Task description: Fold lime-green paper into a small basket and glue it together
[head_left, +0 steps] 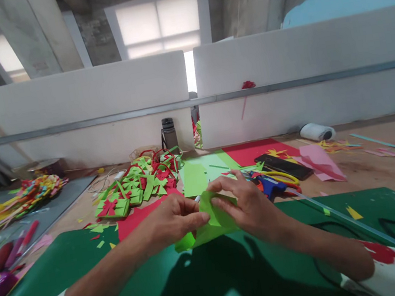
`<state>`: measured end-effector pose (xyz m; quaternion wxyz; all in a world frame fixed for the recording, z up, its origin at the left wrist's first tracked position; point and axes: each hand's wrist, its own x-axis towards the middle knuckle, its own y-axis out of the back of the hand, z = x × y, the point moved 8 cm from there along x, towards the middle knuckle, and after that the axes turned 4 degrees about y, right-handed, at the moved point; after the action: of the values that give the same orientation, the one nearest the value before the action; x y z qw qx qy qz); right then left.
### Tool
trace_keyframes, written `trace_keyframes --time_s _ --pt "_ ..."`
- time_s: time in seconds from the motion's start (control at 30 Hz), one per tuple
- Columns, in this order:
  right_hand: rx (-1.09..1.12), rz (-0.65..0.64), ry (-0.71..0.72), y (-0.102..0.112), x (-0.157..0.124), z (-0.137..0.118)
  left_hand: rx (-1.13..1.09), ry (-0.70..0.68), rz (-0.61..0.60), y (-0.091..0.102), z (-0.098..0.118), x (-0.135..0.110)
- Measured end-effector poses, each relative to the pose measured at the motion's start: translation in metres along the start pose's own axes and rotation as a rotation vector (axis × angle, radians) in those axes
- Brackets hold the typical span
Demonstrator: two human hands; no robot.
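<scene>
Both my hands meet over a dark green cutting mat [70, 270] and hold a folded piece of light green paper [210, 226]. My left hand [174, 220] pinches the paper's left side with thumb and fingers closed. My right hand [246, 200] grips its right side, fingers curled over the top fold. A white thin stick or pen tip [197, 199] peeks out between the hands.
Behind the hands lie a red paper sheet [136, 216], light green sheets [194, 176], a pile of green and red paper pieces [135, 183], a blue glue gun [270, 186], yellow-handled scissors [283, 176], a black phone [284, 166], pink paper [319, 160] and a bottle [169, 133]. White partition boards [285, 83] close the back.
</scene>
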<state>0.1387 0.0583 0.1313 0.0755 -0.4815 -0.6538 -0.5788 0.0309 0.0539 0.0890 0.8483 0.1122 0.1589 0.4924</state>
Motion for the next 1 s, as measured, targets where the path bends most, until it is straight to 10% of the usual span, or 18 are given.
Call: trace_keyframes --time_s 0.33,1.0 --pt "-0.075 0.157 0.150 0.020 -0.034 0.001 -0.389 -0.018 0.167 0.005 -0.015 0.012" --pt "0.105 0.097 0.055 0.006 -0.042 0.002 -0.652 -0.037 0.000 -0.028 -0.032 0.023"
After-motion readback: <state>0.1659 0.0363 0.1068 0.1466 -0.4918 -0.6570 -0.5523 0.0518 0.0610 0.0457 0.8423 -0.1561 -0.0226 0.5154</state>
